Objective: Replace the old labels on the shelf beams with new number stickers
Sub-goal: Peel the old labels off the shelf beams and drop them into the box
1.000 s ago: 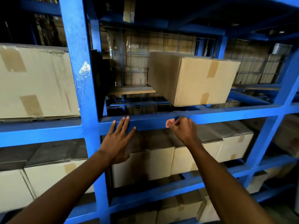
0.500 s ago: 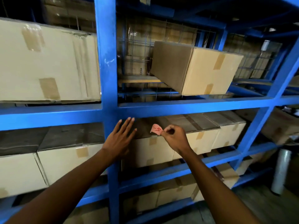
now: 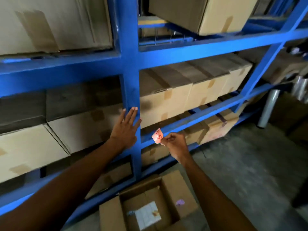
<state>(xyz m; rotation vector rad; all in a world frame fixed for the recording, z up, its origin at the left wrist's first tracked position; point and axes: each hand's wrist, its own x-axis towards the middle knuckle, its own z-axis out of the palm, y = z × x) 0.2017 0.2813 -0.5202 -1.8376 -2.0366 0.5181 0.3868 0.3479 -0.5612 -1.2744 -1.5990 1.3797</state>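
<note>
My right hand [image 3: 175,143] pinches a small pink label [image 3: 157,136] with red writing, held in the air just in front of a lower blue shelf beam [image 3: 200,114]. My left hand [image 3: 125,129] is flat, fingers spread, against the blue upright post [image 3: 130,80]. The upper beam [image 3: 200,49] runs across above the row of boxes. An open cardboard box [image 3: 150,205] on the floor below my hands holds a white sheet [image 3: 147,215] and a small purple scrap [image 3: 180,202].
Taped cardboard boxes [image 3: 191,92] fill the shelves on both sides of the post. A tilted box [image 3: 208,14] sits on the top level. Rolls of clear wrap [image 3: 268,109] stand at the right on the grey concrete floor [image 3: 250,164].
The view has tilted down to the floor box. My right hand has pulled the pink label off the upper beam and lowered it. My left hand has slid down the post.
</note>
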